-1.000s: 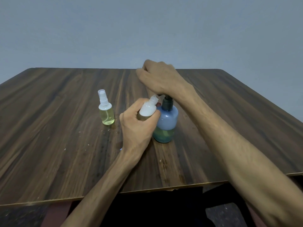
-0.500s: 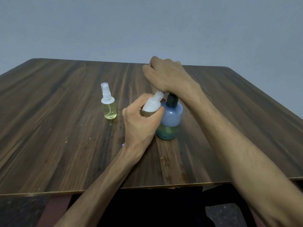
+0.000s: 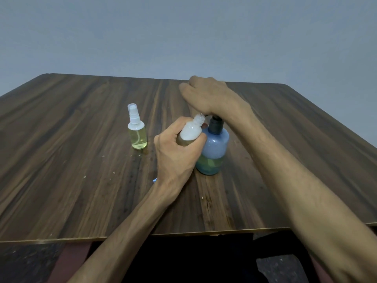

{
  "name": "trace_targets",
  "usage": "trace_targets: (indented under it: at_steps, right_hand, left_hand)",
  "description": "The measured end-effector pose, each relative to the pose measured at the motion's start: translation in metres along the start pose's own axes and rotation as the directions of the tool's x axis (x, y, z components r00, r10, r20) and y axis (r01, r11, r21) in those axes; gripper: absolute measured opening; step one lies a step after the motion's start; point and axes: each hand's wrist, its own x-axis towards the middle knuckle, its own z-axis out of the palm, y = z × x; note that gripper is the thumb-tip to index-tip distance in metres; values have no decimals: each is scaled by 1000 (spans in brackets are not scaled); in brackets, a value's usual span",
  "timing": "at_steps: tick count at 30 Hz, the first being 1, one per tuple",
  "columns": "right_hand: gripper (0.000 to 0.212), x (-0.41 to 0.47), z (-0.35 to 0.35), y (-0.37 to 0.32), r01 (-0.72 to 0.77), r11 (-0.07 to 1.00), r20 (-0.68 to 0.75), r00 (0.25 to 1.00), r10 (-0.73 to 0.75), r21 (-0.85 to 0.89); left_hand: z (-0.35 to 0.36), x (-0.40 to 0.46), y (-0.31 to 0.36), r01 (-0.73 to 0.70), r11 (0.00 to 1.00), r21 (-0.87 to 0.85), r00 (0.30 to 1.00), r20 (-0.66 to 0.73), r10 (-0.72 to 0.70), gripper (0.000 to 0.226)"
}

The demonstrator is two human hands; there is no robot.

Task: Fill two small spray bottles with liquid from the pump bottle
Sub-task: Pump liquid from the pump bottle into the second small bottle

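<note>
Left hand (image 3: 175,154) gripping uncapped spray bottle (image 3: 190,132) tilted against pump bottle (image 3: 213,149), right hand (image 3: 208,97) pressing pump head, finger curl indeterminable, capped spray bottle (image 3: 137,130) left of grip

Illumination is soft, even and moderately dim; no distinct source is visible. Shadows on the counter (image 3: 81,160) are faint. No glare. Wide-angle distortion bends the counter edges. The right hand (image 3: 208,97) shows slight motion blur.
</note>
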Motion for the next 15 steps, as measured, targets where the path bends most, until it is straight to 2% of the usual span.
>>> trace_targets:
  at_steps: [3,7,11,15]
  right_hand:
    - [31,-1,-3,0,30,1000,-62,998,-30,3]
    - [32,0,1,0,13,999,15,1000,-12,-30]
    - [32,0,-4,-2,30,999,-66,997,-31,-14]
    - [32,-1,1,-2,1,1000,13,1000,-1,-27]
  left_hand:
    - [-1,0,-1,-2,1000,-7,1000,-4,2,13]
    - [0,0,0,3,1000,-3,1000,1,-3,12]
    - [-1,1,-2,-11,1000,0,1000,0,11,13]
    - [0,1,-2,0,1000,10,1000,3,0,9]
